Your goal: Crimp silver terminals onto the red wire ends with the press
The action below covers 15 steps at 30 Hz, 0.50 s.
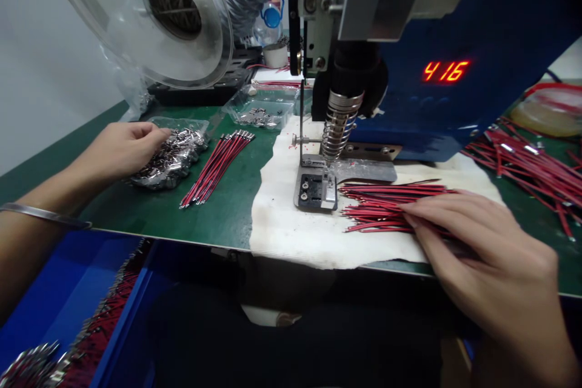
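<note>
My left hand (122, 148) rests on a heap of small shiny metal terminals (175, 154) on the green table, fingers curled down into the heap; whether it grips one is hidden. My right hand (482, 242) lies flat, fingers stretched, on a loose bundle of red and black wires (386, 203) spread over a white cloth (291, 224). Between my hands stands the press machine's metal die block (318, 188) under a coiled spring head (341, 121). A second bunch of wires with metal tips (218, 163) lies beside the terminal heap.
The blue machine body shows a red counter reading 416 (445, 71). A clear reel (150, 12) hangs at upper left. A clear bag of parts (261, 112) sits behind. More red wires (531, 163) pile at right. A blue bin with finished wires (91, 327) sits below the table edge.
</note>
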Motion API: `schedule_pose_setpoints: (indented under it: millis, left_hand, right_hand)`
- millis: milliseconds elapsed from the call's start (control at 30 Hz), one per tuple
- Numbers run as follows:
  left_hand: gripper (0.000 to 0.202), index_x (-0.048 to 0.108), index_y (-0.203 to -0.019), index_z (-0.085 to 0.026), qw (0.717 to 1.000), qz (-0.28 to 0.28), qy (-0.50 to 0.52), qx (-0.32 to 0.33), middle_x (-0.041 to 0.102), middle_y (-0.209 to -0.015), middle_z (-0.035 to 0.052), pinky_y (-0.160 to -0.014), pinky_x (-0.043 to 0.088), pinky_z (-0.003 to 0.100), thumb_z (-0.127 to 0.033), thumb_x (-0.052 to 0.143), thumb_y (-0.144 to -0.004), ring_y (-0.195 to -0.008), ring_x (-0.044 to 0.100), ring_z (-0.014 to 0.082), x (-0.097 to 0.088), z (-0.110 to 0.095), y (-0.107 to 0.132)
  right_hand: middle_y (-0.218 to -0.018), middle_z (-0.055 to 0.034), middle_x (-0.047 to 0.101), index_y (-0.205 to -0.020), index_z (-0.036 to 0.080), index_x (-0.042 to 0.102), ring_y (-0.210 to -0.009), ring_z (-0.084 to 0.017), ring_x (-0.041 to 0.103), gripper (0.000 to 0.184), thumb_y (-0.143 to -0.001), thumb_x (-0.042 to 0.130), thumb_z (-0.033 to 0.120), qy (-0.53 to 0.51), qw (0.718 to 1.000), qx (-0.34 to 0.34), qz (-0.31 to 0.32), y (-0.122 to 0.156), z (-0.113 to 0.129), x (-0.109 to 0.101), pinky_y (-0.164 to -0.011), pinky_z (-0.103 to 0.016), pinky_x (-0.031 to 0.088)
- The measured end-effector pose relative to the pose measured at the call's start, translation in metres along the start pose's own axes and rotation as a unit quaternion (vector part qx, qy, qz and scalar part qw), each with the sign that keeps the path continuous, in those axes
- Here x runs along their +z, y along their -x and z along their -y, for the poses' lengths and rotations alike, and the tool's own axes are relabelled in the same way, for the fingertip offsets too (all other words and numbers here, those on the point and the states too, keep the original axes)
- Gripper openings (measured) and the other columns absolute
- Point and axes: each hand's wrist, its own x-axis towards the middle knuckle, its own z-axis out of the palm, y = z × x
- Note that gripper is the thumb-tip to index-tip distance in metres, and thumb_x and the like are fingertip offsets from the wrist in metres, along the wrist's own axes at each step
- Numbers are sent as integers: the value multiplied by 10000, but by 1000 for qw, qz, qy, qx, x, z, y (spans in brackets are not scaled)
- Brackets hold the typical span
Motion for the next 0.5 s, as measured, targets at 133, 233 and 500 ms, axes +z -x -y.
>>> schedule_pose_setpoints:
  millis: [133,233,500]
  left_hand:
    - [391,528,-591,-135,1000,4,2,-4,354,-426,-71,-586,255,199,-425,521,-853,-483,329,59,-2,-2,2]
    - [342,562,-612,-135,1000,8,4,-2,417,-452,-64,-573,261,204,-401,544,-826,-484,364,69,-5,-6,4]
    - [328,710,-935,-153,1000,18,10,15,550,-623,-41,-593,305,213,-389,502,-842,-580,410,100,-12,-7,10]
  right_hand:
    - [-985,-58,703,-1032,220,694,-917,-242,643,277,-800,714,71,-3,1000,1,-1,1,-1,-1,-933,-498,486]
    - [-978,-58,706,-1020,217,696,-919,-243,644,268,-796,717,71,-2,1000,-2,-1,1,-1,-1,-929,-490,487]
    - [-971,-50,704,-1018,228,691,-900,-232,647,263,-805,707,75,1,1000,-3,-5,-1,-1,0,-925,-476,492]
